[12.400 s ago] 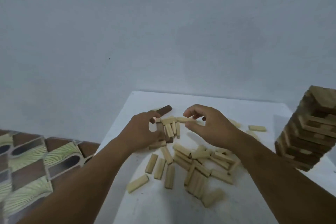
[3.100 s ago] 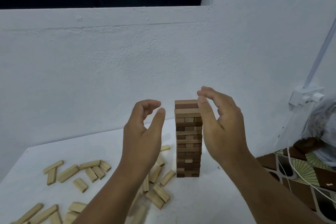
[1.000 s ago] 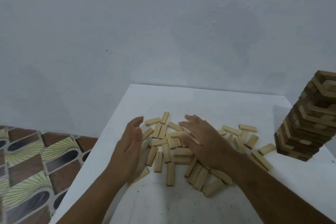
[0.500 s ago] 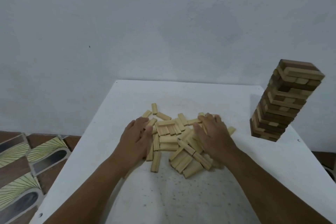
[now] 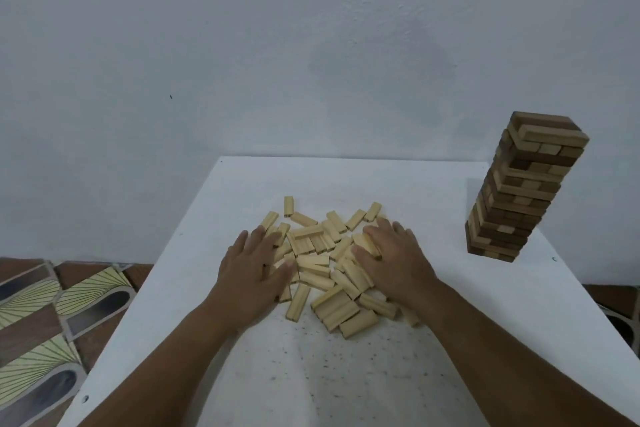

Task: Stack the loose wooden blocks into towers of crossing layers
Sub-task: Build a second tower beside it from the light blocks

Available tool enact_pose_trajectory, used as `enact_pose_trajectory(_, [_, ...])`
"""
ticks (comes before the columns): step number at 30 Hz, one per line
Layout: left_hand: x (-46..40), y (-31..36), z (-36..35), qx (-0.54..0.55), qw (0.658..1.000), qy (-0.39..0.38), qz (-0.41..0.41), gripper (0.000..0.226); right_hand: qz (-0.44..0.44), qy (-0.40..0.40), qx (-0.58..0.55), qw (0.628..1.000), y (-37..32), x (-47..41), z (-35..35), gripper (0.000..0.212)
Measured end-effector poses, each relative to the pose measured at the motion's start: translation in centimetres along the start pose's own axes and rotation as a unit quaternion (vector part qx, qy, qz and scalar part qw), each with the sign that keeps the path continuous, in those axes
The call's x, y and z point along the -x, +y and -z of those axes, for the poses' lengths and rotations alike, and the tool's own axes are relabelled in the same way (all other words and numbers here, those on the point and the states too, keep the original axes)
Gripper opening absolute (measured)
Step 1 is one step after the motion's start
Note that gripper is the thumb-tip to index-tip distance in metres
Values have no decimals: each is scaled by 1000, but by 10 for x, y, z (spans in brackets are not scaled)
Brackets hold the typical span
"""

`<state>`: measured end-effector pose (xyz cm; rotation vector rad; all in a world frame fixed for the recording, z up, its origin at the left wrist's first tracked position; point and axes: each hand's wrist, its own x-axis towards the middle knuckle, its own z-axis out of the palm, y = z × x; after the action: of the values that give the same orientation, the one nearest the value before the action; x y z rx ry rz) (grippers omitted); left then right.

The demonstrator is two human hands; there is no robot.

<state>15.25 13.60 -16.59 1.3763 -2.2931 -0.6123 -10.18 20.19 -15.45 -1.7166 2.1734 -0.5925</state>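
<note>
Your left hand [image 5: 254, 269] lay flat, fingers spread, on left side of loose blocks [image 5: 320, 255]; your right hand [image 5: 393, 258] likewise on right side. Pile sat mid-desk [image 5: 433, 340], bare desk near and far. Tower [image 5: 519, 191] stood near right desk edge. No writing seen.

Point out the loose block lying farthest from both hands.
The lone pale block at the pile's far left corner, pointing straight toward the wall. It lies apart from the heap, beyond the left hand; the right hand is farther still.
</note>
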Motion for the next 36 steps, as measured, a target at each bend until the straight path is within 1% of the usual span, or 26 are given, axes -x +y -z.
enact_pose_trajectory(2, [2, -1, -2, -12, 1000, -13, 12, 65, 11, 19, 8, 1000, -7, 6, -6, 55])
enact_pose_trajectory(4, [9, 0, -4, -11, 1000, -8, 20, 59, 23, 35, 7, 999, -11, 14, -12, 55])
enact_pose_trajectory(6, [19, 1, -6, -10, 1000, 9, 22, 59, 25, 28, 0, 999, -15, 21, -16, 56])
enact_pose_trajectory(9, [31, 3, -4, 17, 999, 26, 18, 53, 32, 22, -14, 999, -20, 30, -20, 56])
enact_pose_trajectory(12, [40, 11, 3, 62, 996, 61, -5, 46, 39, 21, -74, 996, -27, 37, -18, 51])
enact_pose_trajectory(14, [48, 17, 7, 93, 991, 98, -22, 43, 39, 23, -165, 985, -29, 44, -12, 44])
enact_pose_trajectory(15, [53, 19, 8, 109, 986, 121, -29, 41, 42, 38, -210, 976, -28, 48, -7, 39])
enact_pose_trajectory(16, [57, 23, 9, 120, 982, 141, -42, 39, 46, 69, -237, 968, -25, 52, -1, 35])
enact_pose_trajectory(18, [66, 32, 10, 142, 973, 167, -69, 31, 51, 145, -241, 958, -15, 64, 14, 26])
enact_pose_trajectory(19, [70, 37, 9, 156, 969, 170, -84, 24, 58, 168, -225, 958, -9, 72, 20, 23])
enact_pose_trajectory(20, [74, 43, 8, 158, 967, 168, -108, 17, 69, 175, -200, 962, -1, 79, 24, 21])
enact_pose_trajectory(22, [78, 54, 1, 114, 969, 153, -159, 11, 109, 152, -132, 973, 14, 96, 28, 15])
enact_pose_trajectory(23, [79, 59, -3, 82, 973, 138, -164, 11, 136, 128, -101, 977, 19, 104, 26, 12])
enact_pose_trajectory(25, [81, 69, -14, 18, 985, 97, -145, 17, 170, 83, -46, 981, 25, 118, 19, 22])
enact_pose_trajectory(27, [83, 79, -23, -19, 989, 53, -134, 21, 158, 53, -11, 986, 26, 128, 15, 31])
enact_pose_trajectory(28, [84, 85, -26, -22, 989, 42, -137, 21, 150, 52, 0, 987, 26, 131, 14, 33])
enact_pose_trajectory(31, [83, 100, -32, -28, 988, 12, -153, 22, 131, 79, 36, 988, 34, 136, 18, 32])
enact_pose_trajectory(33, [82, 108, -38, -54, 983, -10, -173, 24, 109, 95, 50, 988, 42, 140, 22, 32])
enact_pose_trajectory(36, [79, 120, -48, -85, 972, -35, -214, 29, 72, 123, 57, 988, 49, 147, 27, 38])
